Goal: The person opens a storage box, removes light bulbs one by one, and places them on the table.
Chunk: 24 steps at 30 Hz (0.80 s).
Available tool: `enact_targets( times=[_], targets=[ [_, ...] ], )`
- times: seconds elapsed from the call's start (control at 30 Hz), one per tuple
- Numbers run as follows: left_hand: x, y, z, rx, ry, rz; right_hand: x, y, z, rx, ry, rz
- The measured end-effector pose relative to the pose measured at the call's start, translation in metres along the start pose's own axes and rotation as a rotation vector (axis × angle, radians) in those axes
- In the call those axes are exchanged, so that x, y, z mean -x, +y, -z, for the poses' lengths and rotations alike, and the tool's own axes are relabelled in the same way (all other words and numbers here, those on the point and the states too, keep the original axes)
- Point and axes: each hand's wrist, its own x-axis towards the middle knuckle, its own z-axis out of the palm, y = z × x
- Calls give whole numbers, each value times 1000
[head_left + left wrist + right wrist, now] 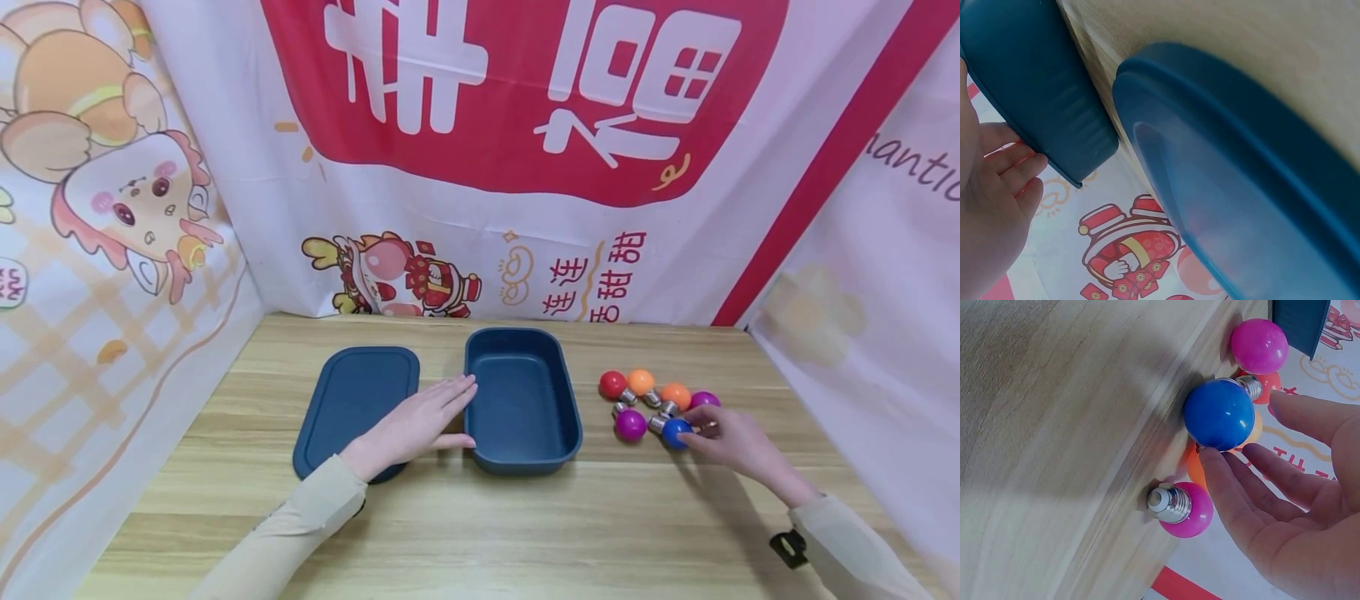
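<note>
My left hand (423, 421) rests its straight fingers on the left rim of a dark blue rectangular container (521, 408). In the left wrist view its fingertips (1032, 164) lie along the container's edge. My right hand (735, 442) is at a blue light bulb (677, 434) on the table, thumb and fingers spread around it. One fingertip meets the blue bulb (1219, 415) in the right wrist view, while the thumb shows apart from it. Around it lie a red bulb (612, 384), two orange bulbs (641, 382) and two purple bulbs (631, 426), with silvery screw bases.
A matching dark blue lid (360, 400) lies flat left of the container, partly under my left forearm. The wooden table (525, 533) is bordered by printed cloth (525, 250) at the back and both sides.
</note>
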Motion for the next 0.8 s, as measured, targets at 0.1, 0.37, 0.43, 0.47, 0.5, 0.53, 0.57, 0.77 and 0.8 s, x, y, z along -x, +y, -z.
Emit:
enact_targets(
  times=[0.1,0.37,0.43,0.47,0.5,0.53,0.57,0.77,0.8],
  targets=[
    [0,1,1,-4,-3,-1,0,0,1,1,-5,-5],
    [-2,2,2,1,-6,-3,-4,0,10,35,-15,0],
    [-3,2,3,7,-7,-5,-6,-1,13,44,-12,5],
    [-4,2,3,10,-11,-2,-7,-2,14,44,-7,10],
    [-4,2,3,13,-12,-3,-8,-3,15,42,-2,15],
    [-4,1,3,15,-16,-3,-10,-5,16,38,2,25],
    [-4,1,3,18,-22,-1,-12,-7,17,33,6,29],
    [-7,1,11,72,-73,32,-24,-23,21,42,-3,23],
    [-8,0,13,83,-78,37,-27,-26,22,45,-9,21]
  ],
)
